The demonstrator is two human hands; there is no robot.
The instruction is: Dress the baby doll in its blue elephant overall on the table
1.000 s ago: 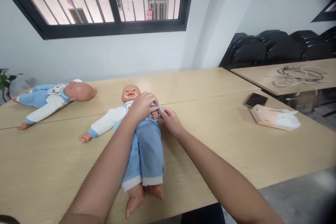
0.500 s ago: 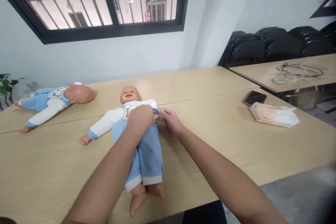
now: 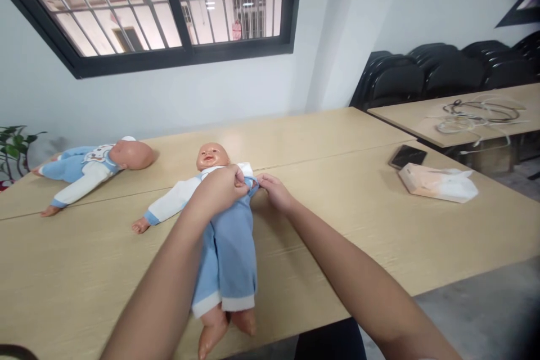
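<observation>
A baby doll (image 3: 232,242) in a white and light blue outfit lies face up on the table, its bare feet towards me. My left hand (image 3: 223,187) reaches over the doll's chest with its fingers curled closed at the sleeve on the right side. What its fingertips grip is partly hidden. Beside it, my right hand (image 3: 276,191) pinches the edge of the blue sleeve cuff (image 3: 253,183). The doll's hand on that side barely shows in the cuff. Its other arm (image 3: 169,202) stretches out to the left in a white sleeve.
A second doll (image 3: 95,166) in similar clothes lies at the left back of the table (image 3: 337,191). To the right are a dark phone (image 3: 407,156) and a tissue pack (image 3: 439,183). Cables (image 3: 476,115) lie on another table, before stacked black chairs (image 3: 442,70).
My left hand has shifted slightly and its fingers have turned towards the cuff. The doll's legs have swung a little left and towards me. My right hand keeps its pinch.
</observation>
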